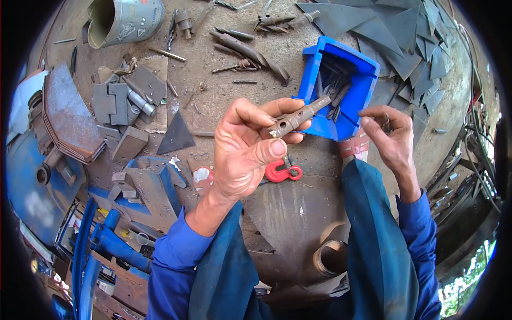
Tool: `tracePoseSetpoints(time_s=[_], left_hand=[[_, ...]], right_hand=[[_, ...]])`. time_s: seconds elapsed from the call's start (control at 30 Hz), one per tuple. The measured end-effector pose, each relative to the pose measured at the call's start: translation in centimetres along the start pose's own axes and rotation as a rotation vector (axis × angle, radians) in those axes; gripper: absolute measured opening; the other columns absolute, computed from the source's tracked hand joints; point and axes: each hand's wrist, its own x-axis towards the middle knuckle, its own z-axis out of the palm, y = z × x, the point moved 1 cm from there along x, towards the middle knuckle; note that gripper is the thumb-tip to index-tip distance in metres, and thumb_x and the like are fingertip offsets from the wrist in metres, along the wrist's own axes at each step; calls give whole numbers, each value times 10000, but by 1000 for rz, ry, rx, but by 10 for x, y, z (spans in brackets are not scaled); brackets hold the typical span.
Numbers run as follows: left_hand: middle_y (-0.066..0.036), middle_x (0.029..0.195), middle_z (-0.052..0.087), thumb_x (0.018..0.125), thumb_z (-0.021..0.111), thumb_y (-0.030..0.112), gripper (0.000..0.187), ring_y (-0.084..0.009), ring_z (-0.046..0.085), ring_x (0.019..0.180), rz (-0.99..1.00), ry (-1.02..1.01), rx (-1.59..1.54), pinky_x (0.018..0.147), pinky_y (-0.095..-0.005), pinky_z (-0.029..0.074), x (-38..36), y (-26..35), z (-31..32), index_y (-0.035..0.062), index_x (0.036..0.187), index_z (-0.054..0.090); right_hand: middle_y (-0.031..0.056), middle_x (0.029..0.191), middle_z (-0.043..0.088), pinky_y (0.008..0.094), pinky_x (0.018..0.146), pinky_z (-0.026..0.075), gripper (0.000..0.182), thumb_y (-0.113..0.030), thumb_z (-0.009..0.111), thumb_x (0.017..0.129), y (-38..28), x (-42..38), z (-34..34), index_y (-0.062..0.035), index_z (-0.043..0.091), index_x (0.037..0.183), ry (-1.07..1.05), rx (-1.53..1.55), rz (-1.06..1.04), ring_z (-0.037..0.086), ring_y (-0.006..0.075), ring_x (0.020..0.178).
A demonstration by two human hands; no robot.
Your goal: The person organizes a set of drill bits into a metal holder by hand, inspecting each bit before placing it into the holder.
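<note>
My left hand (242, 146) is closed around a stepped metal shaft (300, 116), pinched between thumb and fingers. This shaft is dull brown, with round holes in its thicker part and a narrower end tilted up to the right. Just beyond it stands a blue plastic bin (367, 64), which has several drill bits (333, 88) and dark metal pieces inside. To the right of the bin's near edge, my right hand (392, 133) has its fingers curled together. A small dark piece shows between those fingers, too hidden to name.
Large twist drills (250, 53) lie on the ground ahead. Dark triangular steel plates (394, 37) are heaped at the far right. A metal bucket (125, 24) lies at the far left. A red hook (284, 172) rests below my left hand, and blue steel parts (120, 242) crowd the left.
</note>
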Motion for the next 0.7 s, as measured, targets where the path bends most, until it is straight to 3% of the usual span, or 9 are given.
tracePoseSetpoints(time_s=[0.07, 0.13, 0.3, 0.47, 0.6, 0.67, 0.7], left_hand=[[-314, 1333, 548, 837, 765, -41, 312, -375, 661, 1142, 21, -3, -65, 944, -404, 606, 0, -1, 5, 16, 1035, 531], [-302, 1317, 558, 835, 771, -33, 314, -367, 664, 1137, 5, -4, -53, 945, -403, 606, -1, -3, 11, 16, 1030, 529], [-236, 1208, 602, 832, 778, -37, 321, -281, 698, 1047, 1, 68, 15, 921, -373, 613, -10, -18, 24, 10, 1012, 516], [-234, 1222, 589, 830, 766, -71, 330, -248, 702, 1018, -45, 42, 90, 885, -328, 610, -15, -24, 28, 0, 1016, 503], [-202, 1177, 586, 831, 747, -107, 341, -207, 692, 988, 16, 50, 162, 850, -295, 606, -20, -30, 30, -19, 1032, 485], [-191, 1167, 578, 831, 740, -116, 344, -185, 680, 969, 35, 57, 229, 838, -278, 599, -21, -29, 31, -23, 1039, 482], [-180, 1158, 571, 831, 733, -126, 348, -163, 668, 950, 54, 64, 298, 827, -261, 592, -21, -27, 32, -27, 1046, 479]], right_hand=[[-52, 693, 582, 201, 558, 392, 379, -112, 745, 855, -33, -4, 10, -22, 693, 1219, -153, 186, 78, 490, 24, 621], [-51, 685, 578, 196, 552, 379, 526, -96, 760, 843, -52, -4, 30, -36, 618, 1345, -214, 430, 75, 476, 12, 629], [-31, 703, 607, 203, 598, 399, 482, -108, 770, 853, -66, -7, 42, -14, 623, 1302, -251, 447, 86, 494, 28, 647], [-18, 719, 611, 240, 644, 451, 354, -137, 703, 929, -64, -8, 43, 3, 640, 1248, -231, 616, 39, 535, 48, 676], [-11, 746, 607, 245, 649, 460, 309, -174, 670, 964, -66, -5, 37, 9, 648, 1213, -248, 493, 44, 535, 51, 674], [-28, 721, 569, 178, 533, 314, 356, -241, 634, 977, -64, -5, 39, 3, 620, 1236, -262, 534, 138, 443, 15, 593], [-28, 721, 569, 178, 533, 314, 356, -241, 634, 977, -62, -5, 39, 3, 620, 1236, -262, 534, 139, 443, 15, 593]])
